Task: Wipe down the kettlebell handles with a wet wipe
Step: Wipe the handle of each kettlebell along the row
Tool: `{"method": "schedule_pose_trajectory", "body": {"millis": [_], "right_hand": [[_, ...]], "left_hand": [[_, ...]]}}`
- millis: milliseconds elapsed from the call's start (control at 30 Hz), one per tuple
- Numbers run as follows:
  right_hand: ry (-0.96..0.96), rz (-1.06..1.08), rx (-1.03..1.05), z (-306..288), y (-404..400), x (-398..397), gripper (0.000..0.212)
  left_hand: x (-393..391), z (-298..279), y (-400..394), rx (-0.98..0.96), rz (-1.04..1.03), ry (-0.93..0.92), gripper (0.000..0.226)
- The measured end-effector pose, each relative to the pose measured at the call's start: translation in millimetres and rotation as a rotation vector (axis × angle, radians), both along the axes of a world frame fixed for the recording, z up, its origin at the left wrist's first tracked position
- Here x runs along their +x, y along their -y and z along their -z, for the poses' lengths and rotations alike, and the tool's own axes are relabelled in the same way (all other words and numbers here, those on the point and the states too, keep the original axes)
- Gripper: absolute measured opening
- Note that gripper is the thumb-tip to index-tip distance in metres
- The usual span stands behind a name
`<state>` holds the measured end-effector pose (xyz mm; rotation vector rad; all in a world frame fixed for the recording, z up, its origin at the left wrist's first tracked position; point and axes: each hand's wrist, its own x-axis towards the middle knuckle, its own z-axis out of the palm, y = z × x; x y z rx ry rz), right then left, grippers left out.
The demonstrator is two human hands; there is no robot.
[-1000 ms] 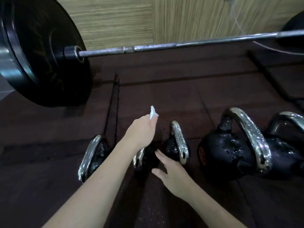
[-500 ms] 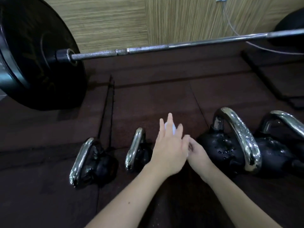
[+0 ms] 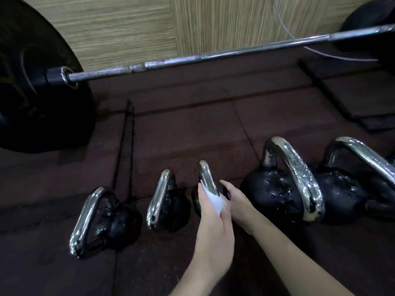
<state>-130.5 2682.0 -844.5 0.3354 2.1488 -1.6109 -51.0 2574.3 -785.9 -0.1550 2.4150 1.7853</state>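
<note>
Several black kettlebells with chrome handles stand in a row on the dark rubber floor. My left hand [image 3: 213, 227] presses a white wet wipe [image 3: 214, 200] against the lower part of the third kettlebell's handle [image 3: 206, 178]. My right hand [image 3: 237, 201] rests on the right side of that small kettlebell, whose body is mostly hidden by both hands. Left of it stand two small kettlebells [image 3: 111, 218] [image 3: 168, 204]. To the right sit a bigger kettlebell [image 3: 275, 189] speckled with droplets and another large kettlebell [image 3: 346, 193].
A barbell [image 3: 192, 58] lies across the back of the floor, with a big black plate [image 3: 38, 86] at the left. Behind it is a wood-grain wall with a pale cable [image 3: 284, 22] hanging down. A dark mat edge [image 3: 363, 118] lies at the right.
My left hand has drawn back from over the handle top and now holds the wipe low on the third handle. The right hand has moved to the side of that kettlebell. The view shifted slightly.
</note>
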Motion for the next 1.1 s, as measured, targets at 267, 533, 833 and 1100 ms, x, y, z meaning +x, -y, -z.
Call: {"method": "schedule_pose_trajectory", "body": {"millis": [267, 533, 833, 1100], "right_hand": [[-0.027, -0.031, 0.074, 1, 6, 0, 0.071], [0.014, -0.075, 0.049, 8, 0, 0, 0.064], [0.116, -0.003, -0.176, 23, -2, -10, 0.069], [0.032, -0.081, 0.141, 3, 3, 0, 0.063]], "left_hand": [[-143, -36, 8, -0.153, -0.242, 0.388, 0.035], [-19, -7, -19, 0.024, -0.284, 0.130, 0.036], [-25, 2, -27, -0.019, -0.317, 0.083, 0.052], [-162, -63, 13, -0.408, 0.041, 0.562, 0.025]]}}
